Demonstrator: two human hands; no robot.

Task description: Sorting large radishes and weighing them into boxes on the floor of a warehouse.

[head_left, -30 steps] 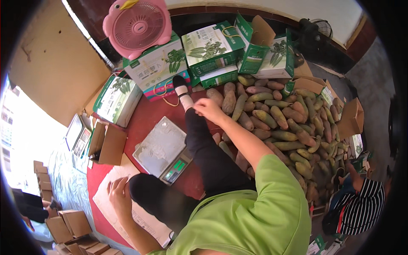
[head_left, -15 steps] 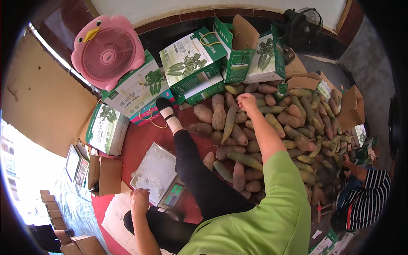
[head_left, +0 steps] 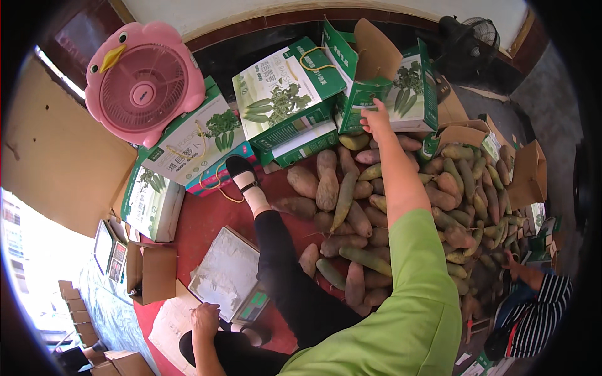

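Observation:
My right hand (head_left: 376,119) stretches far forward over a heap of brown and greenish sweet potatoes (head_left: 351,207). Its fingers are spread against the front of an open green carton (head_left: 370,94), with nothing visibly held. Just below the hand lies a yellowish potato (head_left: 355,141). My left hand (head_left: 205,318) rests palm down on the red floor, beside a weighing scale (head_left: 229,282) with a white platform and on the edge of a white paper sheet (head_left: 169,326). My leg in black trousers (head_left: 282,263) stretches out between scale and heap.
A pink bird-shaped fan (head_left: 144,81) stands on green-and-white cartons (head_left: 200,138) at the back left. A small open cardboard box (head_left: 150,272) sits left of the scale. At the right a person in a striped sleeve (head_left: 539,301) reaches toward the heap. A black fan (head_left: 470,37) stands far right.
My right arm has stretched from the near part of the heap across it to the open green carton. My left hand has stayed beside the scale.

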